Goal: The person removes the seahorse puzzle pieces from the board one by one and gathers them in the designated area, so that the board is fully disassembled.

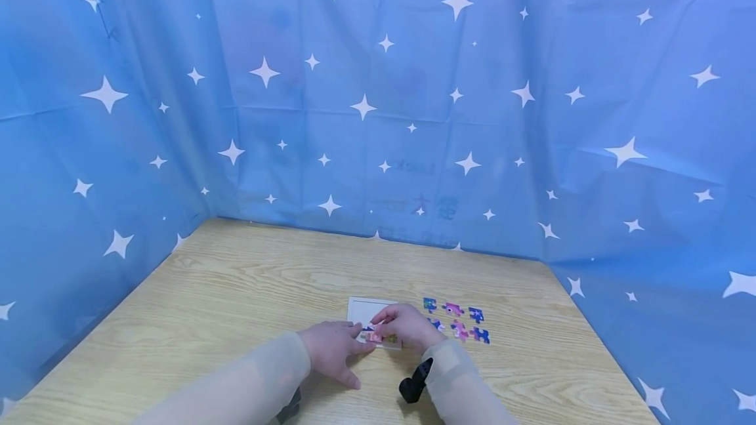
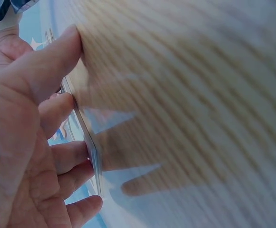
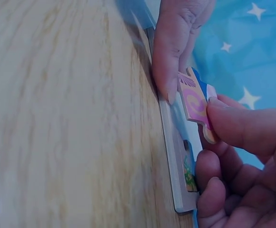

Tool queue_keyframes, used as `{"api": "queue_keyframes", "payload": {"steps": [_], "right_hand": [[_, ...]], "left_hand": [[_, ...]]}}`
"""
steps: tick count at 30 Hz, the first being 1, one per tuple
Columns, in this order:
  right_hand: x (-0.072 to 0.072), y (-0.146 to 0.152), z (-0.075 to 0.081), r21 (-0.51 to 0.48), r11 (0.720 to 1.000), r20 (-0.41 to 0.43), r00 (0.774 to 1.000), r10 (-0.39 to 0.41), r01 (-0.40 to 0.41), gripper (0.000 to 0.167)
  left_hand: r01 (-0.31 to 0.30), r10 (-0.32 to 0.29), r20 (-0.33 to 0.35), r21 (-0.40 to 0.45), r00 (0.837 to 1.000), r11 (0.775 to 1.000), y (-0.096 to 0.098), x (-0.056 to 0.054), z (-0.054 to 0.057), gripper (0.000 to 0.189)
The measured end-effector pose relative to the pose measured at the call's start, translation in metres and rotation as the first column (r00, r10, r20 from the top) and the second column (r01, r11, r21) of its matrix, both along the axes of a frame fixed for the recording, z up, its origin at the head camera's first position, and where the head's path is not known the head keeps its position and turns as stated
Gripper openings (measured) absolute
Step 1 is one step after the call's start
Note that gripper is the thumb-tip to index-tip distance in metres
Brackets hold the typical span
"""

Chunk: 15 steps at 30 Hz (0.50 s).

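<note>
My right hand pinches a pink, orange and blue jigsaw piece between thumb and fingers. The piece is tilted over the near edge of a shallow white puzzle tray. Another piece, green and orange, lies in the tray's near right corner. My left hand rests at the tray's left side with its fingers extended. In the left wrist view, its fingertips touch the tray's edge. Part of the tray's inside is hidden behind my hands.
Several loose jigsaw pieces in blue and pink lie in two rows to the right of the tray. The wooden table is bordered at the back and sides by a blue curtain with white stars.
</note>
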State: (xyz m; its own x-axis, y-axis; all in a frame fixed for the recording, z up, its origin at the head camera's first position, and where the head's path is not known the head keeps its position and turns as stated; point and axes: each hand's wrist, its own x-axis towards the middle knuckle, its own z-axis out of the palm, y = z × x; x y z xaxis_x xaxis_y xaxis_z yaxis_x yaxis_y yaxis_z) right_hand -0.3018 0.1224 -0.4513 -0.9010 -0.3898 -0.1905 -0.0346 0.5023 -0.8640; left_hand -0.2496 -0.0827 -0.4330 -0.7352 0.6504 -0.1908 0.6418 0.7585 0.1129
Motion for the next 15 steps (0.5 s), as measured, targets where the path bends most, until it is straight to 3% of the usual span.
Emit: {"api": "queue_keyframes", "payload": {"steps": [8, 15], "right_hand": [[0.001, 0.006, 0.004, 0.028, 1.0, -0.031, 1.0, 0.002, -0.001, 0.014], [0.001, 0.021, 0.007, 0.064, 0.998, -0.028, 0.999, -0.024, 0.026, 0.014]], "left_hand": [[-0.017, 0.017, 0.022, 0.006, 1.0, 1.0, -0.001, 0.001, 0.001, 0.07], [-0.028, 0.028, 0.0, -0.006, 1.0, 1.0, 0.001, 0.002, 0.001, 0.07]]}}
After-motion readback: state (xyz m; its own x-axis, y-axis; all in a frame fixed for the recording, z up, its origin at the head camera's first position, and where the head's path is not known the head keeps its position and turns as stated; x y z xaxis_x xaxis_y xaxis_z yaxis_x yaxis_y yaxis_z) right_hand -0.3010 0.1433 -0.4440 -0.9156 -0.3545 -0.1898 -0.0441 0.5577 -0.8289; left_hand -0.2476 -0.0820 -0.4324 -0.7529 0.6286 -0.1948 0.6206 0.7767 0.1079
